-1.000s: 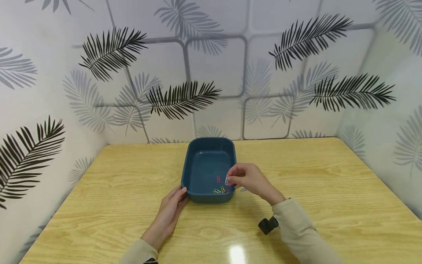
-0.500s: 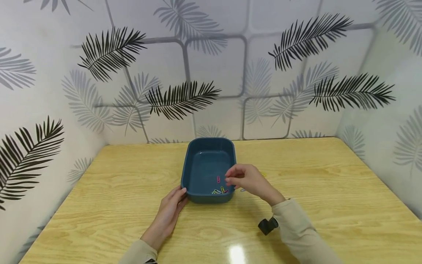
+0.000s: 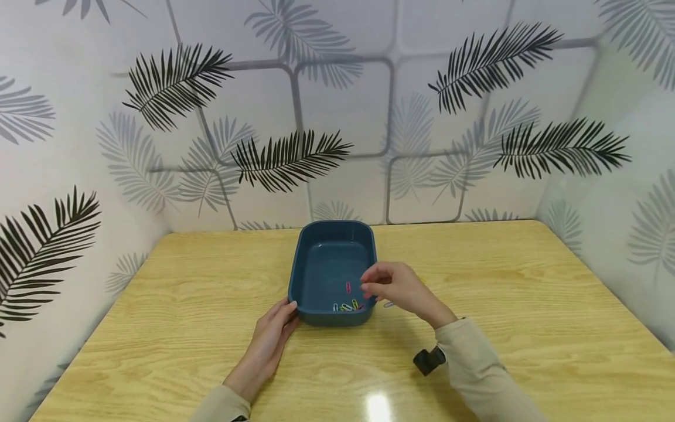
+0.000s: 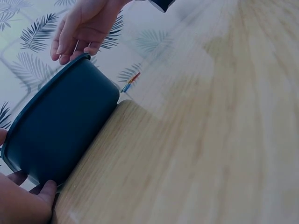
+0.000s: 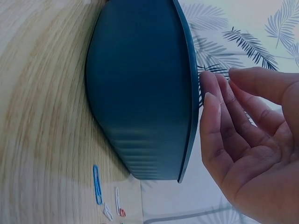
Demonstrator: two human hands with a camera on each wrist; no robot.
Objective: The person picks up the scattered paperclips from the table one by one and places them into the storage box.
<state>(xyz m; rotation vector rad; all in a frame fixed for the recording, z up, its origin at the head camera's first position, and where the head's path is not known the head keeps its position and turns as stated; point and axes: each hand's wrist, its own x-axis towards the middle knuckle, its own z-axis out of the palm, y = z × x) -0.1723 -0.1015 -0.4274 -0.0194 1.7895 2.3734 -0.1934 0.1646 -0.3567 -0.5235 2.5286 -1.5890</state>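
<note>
The left hand grasps the blue bin at its near left corner — thumb tip at the rim, fingers along the outer side wall. The bin rests on the wooden table, ahead and to the right of this grip. The right hand is positioned over the opposite side wall, fingertips above the bin's interior; its grip is slack, with thumb and fingers bent, apart, and nothing visible between them. Inside the bin, a pink paper clip lies just left of the right fingertips. A white paper clip lies between the two hands, beside the near wall. A yellow paper clip lies in a small cluster, closer to the person than the right fingertips. Outside the bin — on the table, below the right hand — lies a blue paper clip, with small white clips near it. A black wrist device sits at the right sleeve, behind the right grip.
</note>
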